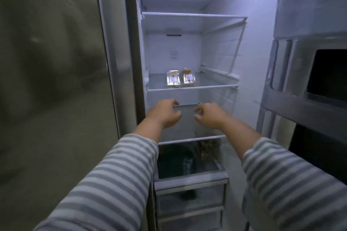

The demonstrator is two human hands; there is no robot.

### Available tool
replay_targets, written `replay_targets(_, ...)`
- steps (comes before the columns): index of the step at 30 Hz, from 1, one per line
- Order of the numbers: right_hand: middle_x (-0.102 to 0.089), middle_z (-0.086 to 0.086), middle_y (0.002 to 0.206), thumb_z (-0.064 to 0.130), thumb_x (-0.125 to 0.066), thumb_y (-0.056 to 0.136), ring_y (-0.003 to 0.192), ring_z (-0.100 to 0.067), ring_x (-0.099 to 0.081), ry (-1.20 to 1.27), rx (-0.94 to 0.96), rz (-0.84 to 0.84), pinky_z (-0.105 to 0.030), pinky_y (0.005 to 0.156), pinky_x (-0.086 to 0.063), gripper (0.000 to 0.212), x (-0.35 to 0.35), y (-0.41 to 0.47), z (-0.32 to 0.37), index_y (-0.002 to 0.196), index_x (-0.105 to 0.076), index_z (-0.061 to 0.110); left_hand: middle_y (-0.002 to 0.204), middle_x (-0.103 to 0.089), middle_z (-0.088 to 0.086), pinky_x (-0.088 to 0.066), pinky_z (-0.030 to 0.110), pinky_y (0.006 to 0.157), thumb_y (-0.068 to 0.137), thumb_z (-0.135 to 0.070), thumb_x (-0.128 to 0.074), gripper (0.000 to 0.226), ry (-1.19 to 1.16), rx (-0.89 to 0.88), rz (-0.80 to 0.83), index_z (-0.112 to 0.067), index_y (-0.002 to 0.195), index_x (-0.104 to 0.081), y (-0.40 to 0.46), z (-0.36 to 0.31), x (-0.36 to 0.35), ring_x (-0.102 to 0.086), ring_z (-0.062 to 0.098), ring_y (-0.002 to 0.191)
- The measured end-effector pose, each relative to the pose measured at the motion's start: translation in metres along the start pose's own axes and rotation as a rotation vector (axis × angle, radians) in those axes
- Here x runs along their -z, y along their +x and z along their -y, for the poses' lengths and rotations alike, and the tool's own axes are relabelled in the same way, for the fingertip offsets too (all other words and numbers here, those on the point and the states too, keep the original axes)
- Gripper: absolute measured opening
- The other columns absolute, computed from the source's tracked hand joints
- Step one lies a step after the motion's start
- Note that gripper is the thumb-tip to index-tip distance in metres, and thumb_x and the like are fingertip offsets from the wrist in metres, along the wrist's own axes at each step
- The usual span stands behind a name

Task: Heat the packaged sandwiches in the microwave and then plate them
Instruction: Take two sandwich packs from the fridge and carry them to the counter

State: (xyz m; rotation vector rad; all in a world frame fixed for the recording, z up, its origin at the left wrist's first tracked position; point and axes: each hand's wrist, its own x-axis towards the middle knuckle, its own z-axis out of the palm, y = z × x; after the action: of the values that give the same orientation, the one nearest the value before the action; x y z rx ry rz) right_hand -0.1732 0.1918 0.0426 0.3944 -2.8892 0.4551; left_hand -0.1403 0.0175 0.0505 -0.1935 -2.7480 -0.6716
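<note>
Two packaged sandwiches in clear wrap lie side by side on a glass shelf [216, 86] inside the open fridge: the left sandwich [173, 79] and the right sandwich [188, 78]. My left hand [164, 113] and my right hand [210, 115] reach into the fridge a little below that shelf, palms facing each other, fingers curled and apart, holding nothing. Both hands are apart from the sandwiches. Striped sleeves cover both forearms.
The closed steel fridge door [52, 80] fills the left. The open door [308, 61] with its bins stands at the right. An upper shelf [193, 15] is bare. Below my hands are a shelf with dark items [176, 159] and drawers [189, 198].
</note>
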Motion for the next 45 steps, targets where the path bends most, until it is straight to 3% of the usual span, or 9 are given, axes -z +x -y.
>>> replay_targets(8,-0.056,-0.005,0.134,0.034,-0.053,0.091,0.125,-0.026,-0.049,0.076,-0.013,-0.166,-0.036,0.098,-0.044,0.042,0.023,0.136,-0.016,0.131,-0.055,0.023,0.139,-0.046,0.002,-0.040,0.038,0.099,0.089,-0.031,-0.051,0.045,0.014,0.061,-0.268,-0.025,0.134,-0.050,0.140,0.004,-0.004,-0.042,0.024,0.129)
replay_targets(14,-0.045,-0.011,0.138,0.042,-0.049,0.093,0.130,-0.033,-0.041,0.224,-0.076,-0.260,-0.040,0.106,-0.037,0.049,0.011,0.217,-0.026,0.138,-0.045,0.024,0.146,-0.032,0.003,-0.034,0.040,0.105,0.086,-0.037,-0.055,0.053,-0.022,0.157,-0.387,-0.029,0.137,-0.043,0.225,0.017,-0.022,-0.031,0.029,0.133)
replay_targets(21,-0.040,-0.013,0.140,0.045,-0.047,0.094,0.127,-0.034,-0.045,0.325,-0.117,-0.206,-0.038,0.102,-0.038,0.055,-0.010,0.269,-0.029,0.144,-0.033,0.028,0.158,-0.005,0.007,-0.037,0.047,0.107,0.084,-0.046,-0.057,0.068,-0.019,0.221,-0.184,-0.040,0.145,-0.029,0.269,0.039,-0.043,-0.032,0.039,0.135)
replay_targets(24,-0.036,-0.012,0.140,0.045,-0.051,0.091,0.124,-0.037,-0.047,0.299,-0.120,-0.189,-0.039,0.099,-0.039,0.056,-0.017,0.275,-0.026,0.142,-0.032,0.031,0.156,-0.010,0.007,-0.040,0.043,0.102,0.084,-0.043,-0.056,0.070,-0.037,0.255,-0.157,-0.040,0.147,-0.025,0.272,0.048,-0.043,-0.042,0.036,0.131)
replay_targets(28,-0.034,-0.012,0.138,0.048,-0.060,0.085,0.123,-0.038,-0.049,0.254,-0.169,-0.178,-0.039,0.097,-0.040,0.071,-0.016,0.277,-0.022,0.145,-0.024,0.036,0.149,-0.025,0.013,-0.041,0.042,0.099,0.083,-0.046,-0.056,0.077,0.039,0.310,-0.167,-0.042,0.148,-0.016,0.273,0.055,-0.039,-0.041,0.033,0.132)
replay_targets(32,-0.041,-0.011,0.136,0.045,-0.064,0.081,0.121,-0.035,-0.050,0.268,-0.245,-0.159,-0.039,0.096,-0.043,0.079,-0.017,0.285,-0.016,0.145,-0.019,0.040,0.140,-0.039,0.015,-0.042,0.042,0.096,0.085,-0.050,-0.050,0.080,0.091,0.347,-0.126,-0.045,0.150,-0.003,0.277,0.057,-0.042,-0.047,0.036,0.125)
replay_targets(37,-0.054,-0.006,0.130,0.038,-0.066,0.075,0.117,-0.030,-0.055,0.326,-0.300,-0.249,-0.037,0.090,-0.046,0.076,-0.018,0.275,-0.015,0.141,-0.029,0.046,0.138,-0.042,0.011,-0.041,0.043,0.096,0.082,-0.047,-0.052,0.078,0.003,0.403,-0.175,-0.049,0.147,-0.010,0.266,0.052,-0.042,-0.048,0.036,0.122)
replay_targets(45,-0.053,-0.001,0.134,0.040,-0.066,0.076,0.120,-0.026,-0.054,0.294,-0.291,-0.324,-0.035,0.086,-0.045,0.077,0.012,0.199,-0.008,0.143,-0.030,0.047,0.142,-0.040,0.011,-0.040,0.040,0.098,0.083,-0.049,-0.055,0.077,-0.098,0.325,-0.246,-0.049,0.148,-0.015,0.200,0.025,-0.015,-0.045,0.035,0.127)
